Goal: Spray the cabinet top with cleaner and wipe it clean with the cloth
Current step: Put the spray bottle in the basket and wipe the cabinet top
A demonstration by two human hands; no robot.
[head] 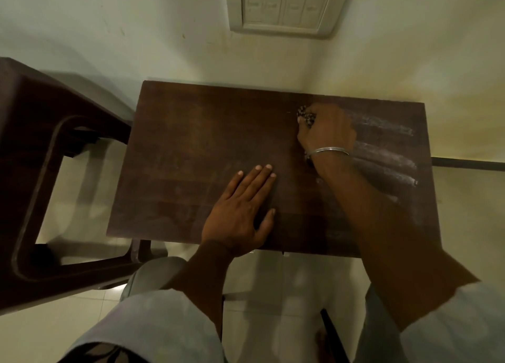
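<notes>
Head view: the dark wooden cabinet top (191,149) stands against the wall, with pale streaks (382,155) across its right part. Left hand (240,212) lies flat near the front edge, fingers straight. Right hand (326,130), fingers curled, grips the speckled cloth (305,115) against the top's far right area.

The dark wooden cabinet top (205,144) stands against a pale wall (136,35). The left hand (240,212) lies flat on it near the front edge, with the fingers straight and close together. The right hand (328,130) is farther back and grips a small bunched cloth (306,115) with a speckled pattern, pressing it on the wood. A thin metal bangle (328,151) sits on the right wrist. To the right of this hand, whitish streaks (382,155) cross the surface. A dark stool (32,171) stands just beside the cabinet on the left. A switch plate (284,7) is on the wall above.
</notes>
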